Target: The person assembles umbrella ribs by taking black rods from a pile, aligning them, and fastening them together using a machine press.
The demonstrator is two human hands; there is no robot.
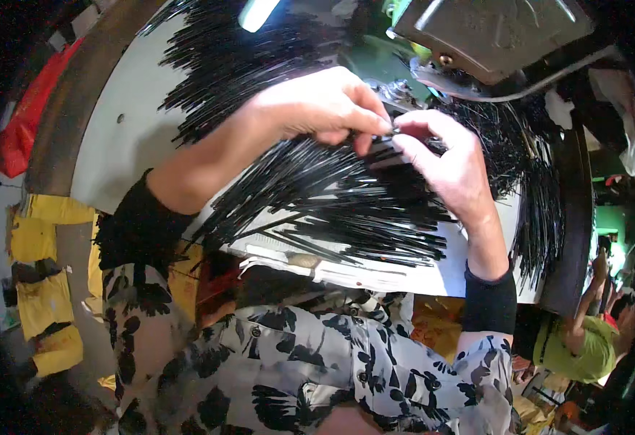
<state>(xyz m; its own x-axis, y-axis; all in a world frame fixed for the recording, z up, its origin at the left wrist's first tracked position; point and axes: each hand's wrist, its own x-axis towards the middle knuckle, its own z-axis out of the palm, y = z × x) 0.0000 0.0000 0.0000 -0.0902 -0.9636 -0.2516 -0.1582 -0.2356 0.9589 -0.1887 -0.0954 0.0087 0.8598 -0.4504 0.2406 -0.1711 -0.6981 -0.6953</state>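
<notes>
A white desk point(143, 87) spread under everything, its surface largely buried in thin black strips. The biggest heap point(223, 65) lay at the far left, while a looser fan of strips point(310, 188) covered the near side, probably so that single ones could be picked up within easy reach. Another bunch point(538, 225) lined the right end. A machine with a flat grey-brown head point(491, 36) stood at the far right; a bright lamp point(258, 13) shone nearby, presumably to light close work. Just before the machine, the left hand point(375, 129) pinched a small dark piece point(391, 131) between thumb and forefinger. The right hand point(396, 132) met it there, thumb and forefinger narrowly apart, seemingly to steady the piece, though whether they gripped it I could not tell.
</notes>
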